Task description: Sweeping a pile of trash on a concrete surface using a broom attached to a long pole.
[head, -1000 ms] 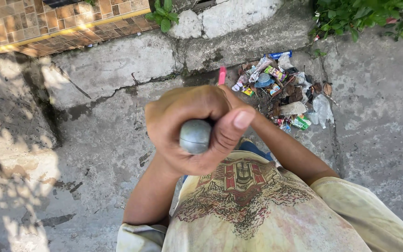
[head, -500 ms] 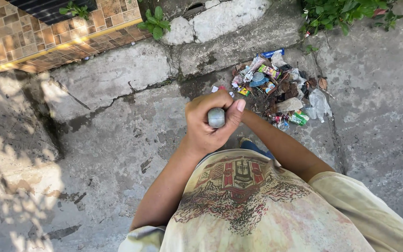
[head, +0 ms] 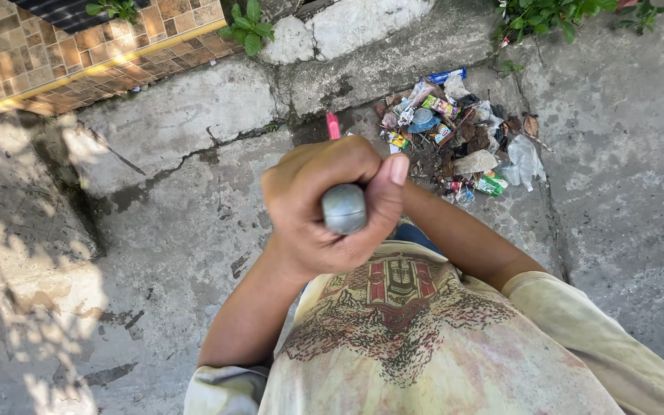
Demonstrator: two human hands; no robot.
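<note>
The left hand (head: pixel 324 207) is wrapped in a fist around the top of a grey handle (head: pixel 344 208), whose rounded end cap faces the camera; the fingers curl over it from the left and the thumb presses along its right side, so the grip is clamped tight on the handle; the handle stands close in front of the chest, above the pale printed shirt (head: pixel 416 338); a small pink tip (head: pixel 333 125) shows just beyond the knuckles, and whether it belongs to the same tool cannot be told; the right forearm (head: pixel 463 238) runs from the sleeve up behind the left hand, and the right hand itself is hidden, so its grip cannot be told; below lies a cracked concrete floor (head: pixel 178 230), partly in shadow at the left; a heap of litter (head: pixel 455 138), wrappers, plastic and dry leaves, sits beyond the hands against a concrete kerb (head: pixel 363 69); brown tiles (head: pixel 32 54) fill the upper left corner, and green plants (head: pixel 555 15) grow at the upper right.
</note>
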